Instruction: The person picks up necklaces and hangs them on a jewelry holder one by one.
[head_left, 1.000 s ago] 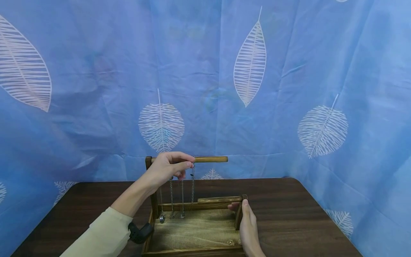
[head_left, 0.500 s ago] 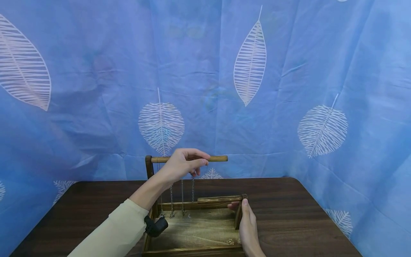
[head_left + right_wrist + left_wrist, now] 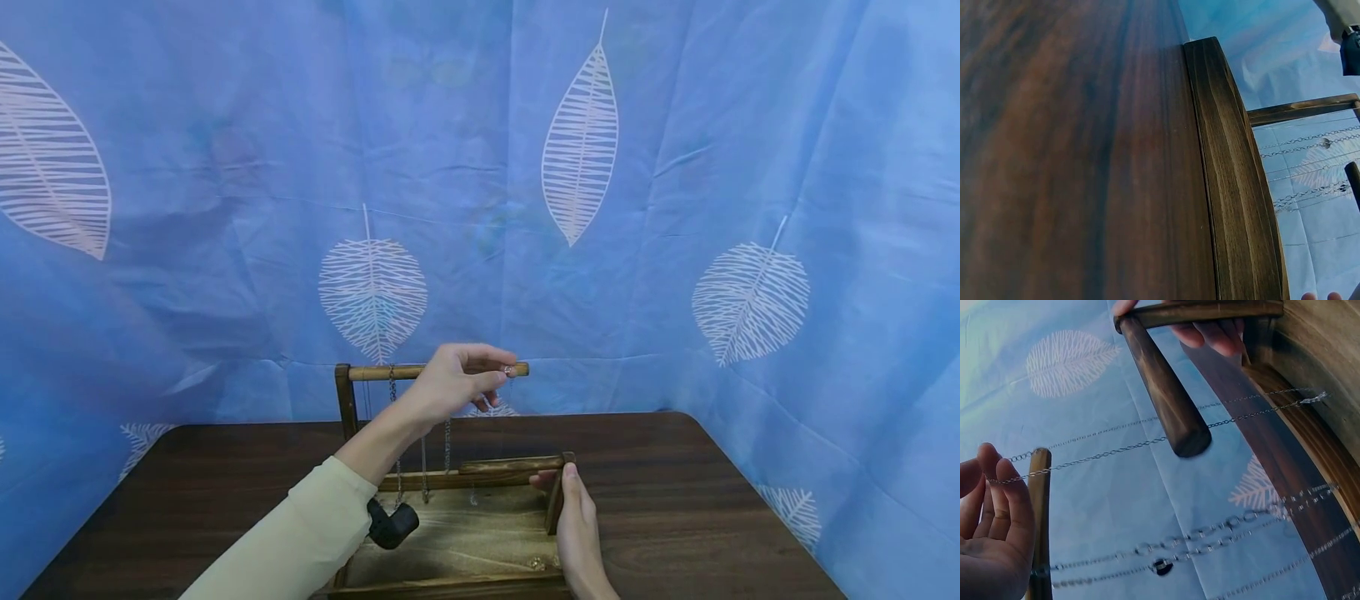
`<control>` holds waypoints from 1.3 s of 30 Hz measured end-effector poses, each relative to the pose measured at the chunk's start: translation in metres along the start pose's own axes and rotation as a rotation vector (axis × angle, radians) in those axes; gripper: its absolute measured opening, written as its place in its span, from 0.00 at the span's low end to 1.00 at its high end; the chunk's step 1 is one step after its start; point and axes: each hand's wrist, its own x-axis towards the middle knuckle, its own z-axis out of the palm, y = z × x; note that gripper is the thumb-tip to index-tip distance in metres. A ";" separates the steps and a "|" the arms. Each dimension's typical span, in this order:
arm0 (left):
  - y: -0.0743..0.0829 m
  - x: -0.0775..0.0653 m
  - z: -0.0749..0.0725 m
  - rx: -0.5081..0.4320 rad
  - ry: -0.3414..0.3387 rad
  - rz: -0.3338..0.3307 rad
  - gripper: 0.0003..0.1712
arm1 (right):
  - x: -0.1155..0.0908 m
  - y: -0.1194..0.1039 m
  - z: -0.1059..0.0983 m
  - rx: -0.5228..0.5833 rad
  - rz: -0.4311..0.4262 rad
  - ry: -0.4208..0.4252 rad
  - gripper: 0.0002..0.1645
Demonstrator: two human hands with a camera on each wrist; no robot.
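At the right end of the upper bar (image 3: 375, 372) of a wooden jewelry stand, my left hand (image 3: 450, 387) pinches a thin silver necklace (image 3: 1104, 452) between thumb and fingers. Its small pendant (image 3: 1314, 398) dangles low over the tray. The left wrist view shows the chain's two strands close beside the bar's tip; whether they touch it I cannot tell. My right hand (image 3: 581, 525) grips the short right post (image 3: 554, 504), thumb in front and fingers behind. Several other chain necklaces (image 3: 447, 446) hang from the upper bar, partly hidden by my left arm.
A shorter lower bar (image 3: 510, 465) reaches left from the right post. Small gold-coloured pieces (image 3: 537, 564) lie in the front right of the stand's tray (image 3: 450, 533). The stand rests on a dark wooden table (image 3: 660, 500), with a blue leaf-patterned curtain (image 3: 480, 167) behind.
My left hand has moved right along the upper bar to near its end, carrying the necklace. Chains on the left of the bar have come into view. The right hand keeps its place.
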 end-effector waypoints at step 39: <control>0.006 0.021 0.041 -0.096 0.023 -0.039 0.27 | 0.000 -0.002 -0.001 -0.010 0.013 -0.006 0.43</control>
